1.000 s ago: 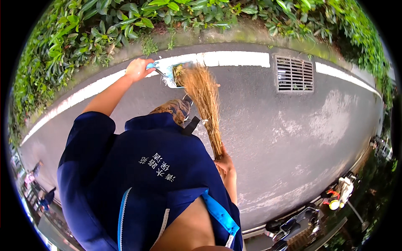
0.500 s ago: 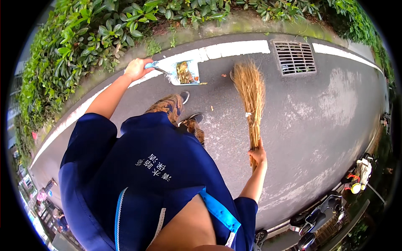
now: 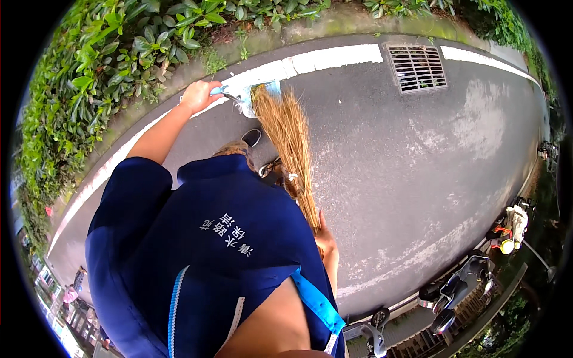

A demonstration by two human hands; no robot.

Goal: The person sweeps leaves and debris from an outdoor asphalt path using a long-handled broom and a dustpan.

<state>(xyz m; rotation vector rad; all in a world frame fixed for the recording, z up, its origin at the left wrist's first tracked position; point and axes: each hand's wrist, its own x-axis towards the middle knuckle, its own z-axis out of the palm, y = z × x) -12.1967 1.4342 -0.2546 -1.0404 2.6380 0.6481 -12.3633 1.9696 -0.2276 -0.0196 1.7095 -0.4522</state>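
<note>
Centrally, the straw broom point(image 3: 295, 158) slants across the view, its bristles overlapping the light-blue dustpan point(image 3: 273, 89) near the hedge-side edge of the road point(image 3: 388, 179). The broom is probably light, springy at the tips and stiffer beyond the white tie; its narrow end offers the surest hold. The right hand point(image 3: 326, 241) is wrapped around that end; the left hand point(image 3: 199, 98), well apart, grips the dustpan's handle. Outward: white line point(image 3: 331, 58), drain grate point(image 3: 416, 67), hedge point(image 3: 95, 83).

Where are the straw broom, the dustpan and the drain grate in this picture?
Straw broom point(image 3: 289, 134): head view, on its spread bristles.
Dustpan point(image 3: 273, 88): head view, on its bare blue upper-right part.
Drain grate point(image 3: 416, 68): head view, mid-bars.
</note>
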